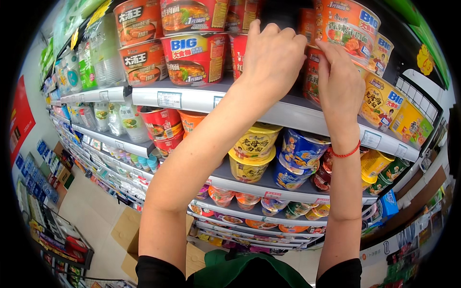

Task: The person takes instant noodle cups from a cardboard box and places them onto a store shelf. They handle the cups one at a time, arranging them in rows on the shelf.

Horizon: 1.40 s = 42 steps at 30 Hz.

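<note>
My left hand [275, 59] reaches over the upper shelf [248, 100], its fingers curled down. They are hidden behind the back of the hand, so whether they hold anything cannot be seen. Partly covered by its wrist is a red instant-noodle tub [237, 54]. My right hand [340, 86], with a red cord bracelet [346, 150] at the wrist, has its fingertips against the lower part of an orange instant-noodle tub [347, 27]. That tub sits on top of another orange tub [312, 77], partly hidden by my hand. Between my hands a dark gap opens into the shelf.
Stacked red tubs [196, 59] stand left of my hands, yellow tubs [381, 100] to the right. The lower shelf bears yellow noodle bowls [252, 167] and blue ones [293, 174]. An open cardboard box [126, 230] is on the floor. A wire rack [421, 86] closes the shelf's right end.
</note>
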Tool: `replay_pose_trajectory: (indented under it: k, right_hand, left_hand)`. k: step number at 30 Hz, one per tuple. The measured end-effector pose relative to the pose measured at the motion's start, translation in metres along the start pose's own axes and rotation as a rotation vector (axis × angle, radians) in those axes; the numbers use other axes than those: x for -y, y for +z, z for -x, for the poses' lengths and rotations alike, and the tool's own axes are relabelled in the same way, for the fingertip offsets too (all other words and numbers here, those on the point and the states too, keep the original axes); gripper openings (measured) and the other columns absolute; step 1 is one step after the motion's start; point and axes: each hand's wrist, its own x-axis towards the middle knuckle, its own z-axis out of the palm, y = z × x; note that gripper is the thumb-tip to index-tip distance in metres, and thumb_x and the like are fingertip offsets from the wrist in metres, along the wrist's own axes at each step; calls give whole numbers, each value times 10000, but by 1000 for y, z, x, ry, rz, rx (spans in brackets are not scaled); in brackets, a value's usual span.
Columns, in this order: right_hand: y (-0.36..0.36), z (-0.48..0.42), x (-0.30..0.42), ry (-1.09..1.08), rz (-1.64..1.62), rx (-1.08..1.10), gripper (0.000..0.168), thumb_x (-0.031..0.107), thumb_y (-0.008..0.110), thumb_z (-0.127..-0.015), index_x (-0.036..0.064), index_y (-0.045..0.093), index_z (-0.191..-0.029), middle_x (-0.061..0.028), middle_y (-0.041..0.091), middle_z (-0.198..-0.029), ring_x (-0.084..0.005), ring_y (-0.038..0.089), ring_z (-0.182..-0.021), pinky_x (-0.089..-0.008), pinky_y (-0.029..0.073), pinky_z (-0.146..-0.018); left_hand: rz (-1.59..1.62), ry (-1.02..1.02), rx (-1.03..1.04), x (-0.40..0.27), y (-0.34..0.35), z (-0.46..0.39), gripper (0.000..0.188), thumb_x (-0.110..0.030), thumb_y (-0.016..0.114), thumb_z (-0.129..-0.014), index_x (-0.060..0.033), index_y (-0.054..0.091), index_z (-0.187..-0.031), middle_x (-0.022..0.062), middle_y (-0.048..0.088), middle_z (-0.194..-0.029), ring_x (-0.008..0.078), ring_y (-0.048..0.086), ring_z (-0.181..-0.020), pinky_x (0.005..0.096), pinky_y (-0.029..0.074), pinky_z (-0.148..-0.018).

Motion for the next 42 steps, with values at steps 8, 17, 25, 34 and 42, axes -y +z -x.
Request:
replay_pose_trajectory:
  k: [8, 17, 25, 34, 42]
  right_hand:
    - [-6, -10, -18, 26, -19, 51, 121, 119, 643, -918, 83, 737, -984, -104, 717, -939, -304, 692, -819, -381, 545, -714]
    - [-5, -8, -24, -19, -58, -3, 123, 88, 646, -896, 80, 735, -980, -94, 692, -917, -307, 682, -817, -388, 537, -708]
    - [2, -10, -19, -33, -69, 7, 183, 48, 621, -888, 71, 720, -1039, -121, 679, -929, -311, 678, -823, -398, 535, -700]
    - [-16, -1, -19, 61, -122, -74, 165, 91, 639, -911, 88, 719, -1055, -71, 696, -959, -283, 690, -820, -367, 543, -689]
    - [-42, 14, -56, 91, -59, -82, 154, 86, 682, -901, 93, 725, -1048, -62, 695, -996, -262, 700, -823, -331, 547, -698]
  left_hand:
    - [-77, -55, 72, -6, 3, -6, 159, -180, 729, -840, -110, 732, -982, 58, 701, -896, 284, 650, -902, 427, 464, -852]
    - [-86, -38, 22, -5, 11, -7, 133, -189, 720, -845, -117, 734, -955, 49, 688, -862, 276, 646, -865, 421, 474, -783]
    - [-87, -19, -3, -5, 12, -7, 130, -196, 710, -856, -120, 734, -958, 42, 677, -845, 267, 634, -847, 422, 453, -799]
    - [150, 30, -123, -34, 13, -9, 249, -180, 739, -834, -77, 689, -1055, 50, 667, -1069, 275, 574, -1078, 501, 412, -991]
    - [338, 11, -198, -48, 32, -24, 171, -208, 759, -830, -114, 726, -970, 37, 625, -844, 252, 598, -848, 396, 463, -814]
